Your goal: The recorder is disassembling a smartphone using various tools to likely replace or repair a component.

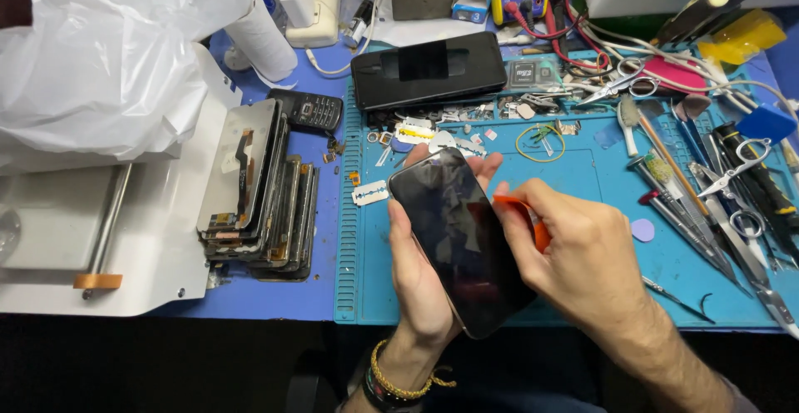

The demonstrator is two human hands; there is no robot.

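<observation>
A dark smartphone (462, 242) with a black, unlit glass face sits tilted over the blue work mat (583, 180), its top end toward eleven o'clock and its bottom end toward five o'clock, held just above the near edge of the bench. The left hand (420, 267) cradles it from beneath and along its nine o'clock side, thumb lying on the left edge and fingers (487, 163) curling up past the top corner, so the hand is closed around the phone. The right hand (583, 255) comes in from three o'clock with its fingers pinched shut on a small orange plastic pry tool (518, 209), whose tip meets the phone's right edge. A beaded bracelet (399, 380) circles the left wrist at six o'clock. Just beyond the phone, toward twelve o'clock, small metal parts and a razor blade (369, 192) lie scattered on the mat, and farther in that direction a second black phone (429, 68) lies flat. At one o'clock is a loop of yellow wire (539, 143). Off at three o'clock a row of screwdrivers, tweezers and scissors (716, 205) lies spread across the mat. At nine o'clock a stack of removed display panels (258, 188) stands beside a white machine (100, 230), with an old keypad phone (310, 112) behind the stack and a crumpled white plastic bag (108, 55) at ten o'clock.
</observation>
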